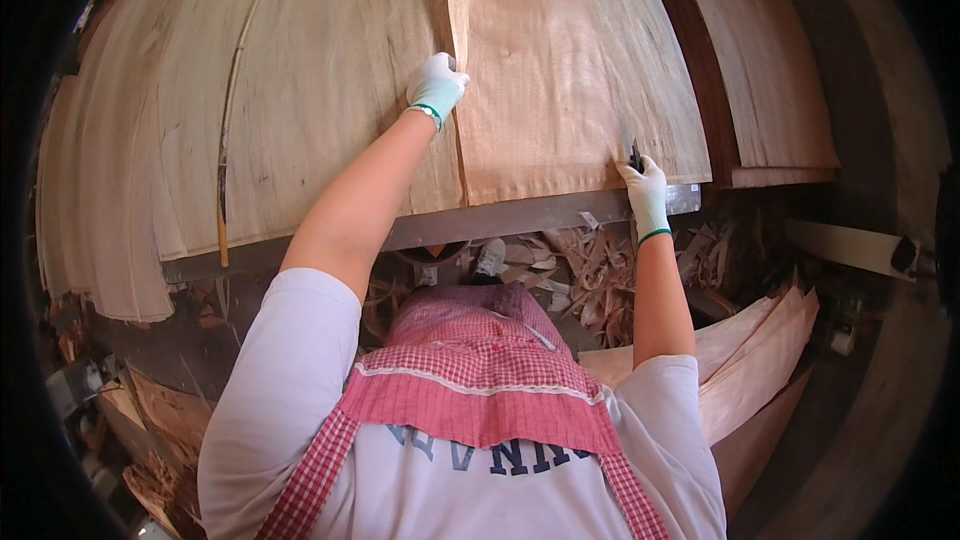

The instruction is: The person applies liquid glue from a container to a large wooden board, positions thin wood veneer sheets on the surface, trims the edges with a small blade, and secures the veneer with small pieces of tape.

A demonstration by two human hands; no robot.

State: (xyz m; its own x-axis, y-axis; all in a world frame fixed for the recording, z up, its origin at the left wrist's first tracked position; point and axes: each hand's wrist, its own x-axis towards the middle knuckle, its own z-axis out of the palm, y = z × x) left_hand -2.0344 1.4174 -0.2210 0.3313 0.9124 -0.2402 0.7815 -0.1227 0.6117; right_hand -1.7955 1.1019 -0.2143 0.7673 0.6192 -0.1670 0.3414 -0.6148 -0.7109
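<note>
My left hand (437,86), in a white glove with a green cuff, is closed on the raised left edge of a reddish wood veneer sheet (535,70). That sheet lies over paler veneer (330,90) and its left edge curls up farther back. My gloved right hand (647,192) is closed round a small black tool (635,156), which looks like a knife, near the sheet's front right corner. Its tip is too faint to make out clearly.
A long thin stick (236,80) lies on the veneer at the left. More veneer (765,60) is stacked at the right, past a dark gap. Veneer scraps (595,270) litter the floor below the table's front edge (420,231). A pale tube (845,245) juts out at the right.
</note>
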